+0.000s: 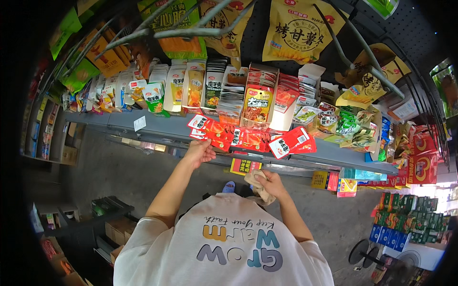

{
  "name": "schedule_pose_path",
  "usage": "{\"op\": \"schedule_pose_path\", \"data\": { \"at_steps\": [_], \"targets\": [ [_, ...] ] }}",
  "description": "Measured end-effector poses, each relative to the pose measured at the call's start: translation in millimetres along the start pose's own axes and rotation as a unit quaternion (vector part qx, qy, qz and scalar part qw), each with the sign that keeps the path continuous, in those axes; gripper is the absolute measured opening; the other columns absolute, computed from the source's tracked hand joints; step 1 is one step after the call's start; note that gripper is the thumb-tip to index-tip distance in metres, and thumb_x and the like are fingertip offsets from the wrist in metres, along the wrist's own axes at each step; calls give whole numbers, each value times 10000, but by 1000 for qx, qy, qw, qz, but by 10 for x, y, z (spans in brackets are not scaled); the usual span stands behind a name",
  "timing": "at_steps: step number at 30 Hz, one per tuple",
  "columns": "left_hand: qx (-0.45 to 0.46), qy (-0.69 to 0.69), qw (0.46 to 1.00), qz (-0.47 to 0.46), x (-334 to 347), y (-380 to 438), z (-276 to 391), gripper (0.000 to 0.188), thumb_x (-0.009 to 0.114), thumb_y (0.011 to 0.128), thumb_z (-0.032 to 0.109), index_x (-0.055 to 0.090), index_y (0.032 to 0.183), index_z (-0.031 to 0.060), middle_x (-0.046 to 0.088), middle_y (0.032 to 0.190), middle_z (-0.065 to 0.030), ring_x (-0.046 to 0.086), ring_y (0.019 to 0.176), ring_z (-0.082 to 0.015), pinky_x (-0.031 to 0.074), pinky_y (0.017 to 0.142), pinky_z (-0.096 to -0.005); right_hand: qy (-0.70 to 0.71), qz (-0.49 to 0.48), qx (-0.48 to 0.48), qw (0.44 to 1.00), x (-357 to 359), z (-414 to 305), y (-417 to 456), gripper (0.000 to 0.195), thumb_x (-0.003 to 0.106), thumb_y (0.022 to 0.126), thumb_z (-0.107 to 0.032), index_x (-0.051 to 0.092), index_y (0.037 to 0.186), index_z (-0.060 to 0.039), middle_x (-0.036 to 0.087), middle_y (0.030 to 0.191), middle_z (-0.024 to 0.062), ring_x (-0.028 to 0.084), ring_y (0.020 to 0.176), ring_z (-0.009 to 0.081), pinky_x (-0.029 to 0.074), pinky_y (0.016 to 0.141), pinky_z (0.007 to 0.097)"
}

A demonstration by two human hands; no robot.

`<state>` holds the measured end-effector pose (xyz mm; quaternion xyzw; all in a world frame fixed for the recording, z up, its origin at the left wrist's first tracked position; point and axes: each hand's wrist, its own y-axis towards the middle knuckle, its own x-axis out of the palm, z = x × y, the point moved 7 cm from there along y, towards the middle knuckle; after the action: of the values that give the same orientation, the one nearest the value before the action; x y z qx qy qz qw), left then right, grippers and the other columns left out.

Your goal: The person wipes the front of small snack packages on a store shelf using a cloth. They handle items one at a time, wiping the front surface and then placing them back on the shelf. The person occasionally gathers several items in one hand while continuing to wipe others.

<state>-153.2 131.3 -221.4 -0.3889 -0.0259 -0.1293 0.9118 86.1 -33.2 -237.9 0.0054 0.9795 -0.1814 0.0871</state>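
My left hand (200,153) is at the front edge of the grey shelf (161,127), its fingertips pinching the lower edge of a red snack packet (214,130). More red packets (250,138) lie flat to its right, and a small loose pile of them (294,142) sits further right, the front one showing a white end. In my right hand (273,184) is a crumpled beige cloth (259,186), held below the shelf edge in front of my body. Behind the loose packets stands an open display box (264,123) filled with upright snack packets. Beside it is a white-fronted box (281,121) of red packets.
Metal hanging hooks (189,33) jut out overhead, carrying large yellow snack bags (304,30). Several boxes of small packets line the shelf, including green-and-white packets (154,98). Stacked drink cartons (408,214) stand at right, cardboard boxes (120,228) at lower left.
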Motion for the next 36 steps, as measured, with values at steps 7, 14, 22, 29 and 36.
{"op": "schedule_pose_path", "data": {
  "at_steps": [7, 14, 22, 29, 36],
  "targets": [
    [-7, -41, 998, 51, 111, 115, -248, 320, 586, 863, 342, 559, 713, 61, 577, 592, -61, 529, 457, -116, 371, 385, -215, -68, -94, -65, 991, -233, -383, 232, 315, 623, 840, -220, 592, 1071, -8, 639, 879, 71, 553, 772, 90, 466, 700, 263],
    [80, 47, 996, 12, 550, -402, -73, 232, 621, 845, 247, 580, 739, 45, 574, 616, -31, 550, 523, -106, 410, 452, -225, -169, -129, -100, 972, -755, -625, 68, 341, 639, 817, -238, 593, 1063, -7, 642, 940, 142, 590, 842, 169, 460, 757, 298],
    [554, 562, 614, 29, 2352, -948, 1657, 197, 623, 765, 194, 578, 759, 2, 547, 803, -159, 566, 733, -351, 458, 647, -424, -111, -119, -95, 982, -1048, -437, -77, 305, 636, 820, -185, 589, 1055, 5, 642, 917, 115, 577, 826, 136, 457, 759, 278],
    [516, 695, 490, 101, 2760, -328, 2079, 231, 641, 710, 181, 590, 873, 25, 593, 942, -156, 598, 779, -346, 486, 669, -431, -110, -103, -110, 982, -1197, -440, -276, 345, 620, 819, -243, 579, 1095, -39, 639, 937, 161, 627, 854, 249, 471, 772, 319],
    [509, 699, 498, 69, 2846, -313, 2027, 168, 616, 682, 141, 624, 807, 29, 594, 940, -157, 600, 801, -349, 481, 680, -446, -96, -58, -118, 987, -1436, -468, -388, 333, 628, 827, -215, 577, 1083, -7, 649, 917, 132, 590, 811, 136, 465, 759, 282]
  ]
}}
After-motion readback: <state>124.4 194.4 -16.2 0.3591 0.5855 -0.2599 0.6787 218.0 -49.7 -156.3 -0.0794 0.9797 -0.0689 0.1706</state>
